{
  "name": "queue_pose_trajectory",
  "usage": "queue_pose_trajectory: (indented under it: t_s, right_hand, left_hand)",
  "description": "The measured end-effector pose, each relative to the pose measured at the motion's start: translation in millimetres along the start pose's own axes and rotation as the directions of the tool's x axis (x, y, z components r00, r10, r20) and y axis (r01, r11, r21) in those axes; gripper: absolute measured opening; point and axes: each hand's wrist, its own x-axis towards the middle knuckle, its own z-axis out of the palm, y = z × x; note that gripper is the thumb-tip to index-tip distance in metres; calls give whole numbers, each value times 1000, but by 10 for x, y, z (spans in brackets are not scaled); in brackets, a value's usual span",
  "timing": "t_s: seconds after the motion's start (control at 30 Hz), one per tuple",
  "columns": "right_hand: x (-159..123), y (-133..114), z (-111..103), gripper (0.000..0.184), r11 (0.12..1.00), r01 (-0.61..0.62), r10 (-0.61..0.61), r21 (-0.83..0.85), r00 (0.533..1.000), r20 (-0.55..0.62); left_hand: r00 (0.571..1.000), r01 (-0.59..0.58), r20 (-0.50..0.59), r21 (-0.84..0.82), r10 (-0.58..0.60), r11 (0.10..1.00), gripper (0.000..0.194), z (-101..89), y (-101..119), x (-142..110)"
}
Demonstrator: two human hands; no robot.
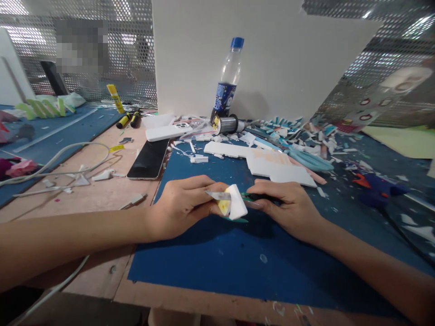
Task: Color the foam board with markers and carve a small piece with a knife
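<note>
My left hand is closed around a small white foam piece that has a yellow patch on its left side. In my right hand, closed as well, is the dark handle of a craft knife. Its blade points left and lies against the foam, its tip close to my left fingers. Whether the edge has entered the foam I cannot tell. Both hands are just above a blue mat. A larger cut sheet of white foam lies behind them.
A soda bottle and a wire spool stand at the back, beside foam scraps. Phones lie left, near a white cable. A blue glue gun is at right, by a light-blue ring.
</note>
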Motion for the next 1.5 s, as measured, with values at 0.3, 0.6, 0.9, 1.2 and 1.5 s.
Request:
queue_pose_trajectory:
  t_s: [0.3,0.6,0.9,1.2,1.5]
  right_hand:
    - [14,-43,43,40,1000,8,-8,-24,1000,-1]
    - [-2,-16,70,24,994,-71,67,87,997,50]
    - [14,-21,72,19,974,-168,155,152,984,93]
    - [35,-29,96,30,949,-263,253,176,965,76]
    - [46,11,48,38,780,-500,554,375,831,-44]
  left_hand:
    - [999,33,31,-3,-33,999,23,1,24,-13]
    - [999,-12,32,0,12,1000,17,44,-12,-23]
    - [999,-11,-50,-4,10,1000,24,73,-49,-24]
    - [999,5,50,70,-9,998,29,50,-11,-15]
    - [993,116,23,78,-118,990,32,55,-8,9]
